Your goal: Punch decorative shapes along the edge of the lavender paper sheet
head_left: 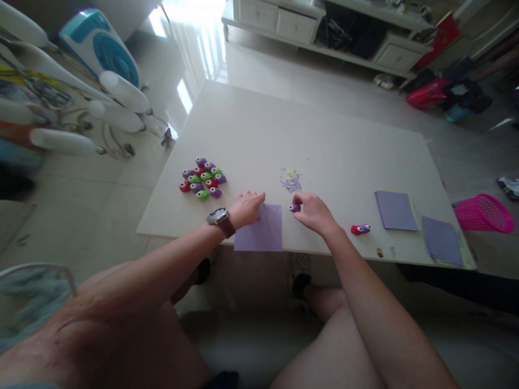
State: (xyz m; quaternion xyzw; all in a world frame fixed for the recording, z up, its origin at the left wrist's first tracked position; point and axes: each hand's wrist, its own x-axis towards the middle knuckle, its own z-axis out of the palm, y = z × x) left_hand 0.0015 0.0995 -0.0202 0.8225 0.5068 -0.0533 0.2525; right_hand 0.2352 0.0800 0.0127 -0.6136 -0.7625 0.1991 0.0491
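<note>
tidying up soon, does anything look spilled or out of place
Yes: small yellow and purple bits lie loose on the table beyond the right hand, a few apart from the heap, so they look spilled. The purple sheet under the left hand also pokes slightly past the near edge.

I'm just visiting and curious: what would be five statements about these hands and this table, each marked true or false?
1. The left hand touches a purple sheet. True.
2. The right hand holds a green piece. False: the right hand holds a small purple piece.
3. Yellow and purple paper bits lie on the table. True.
4. The pink basket stands on the table. False: the pink basket is off the table, past its right end.
5. A watch is on the left wrist. True.
</note>
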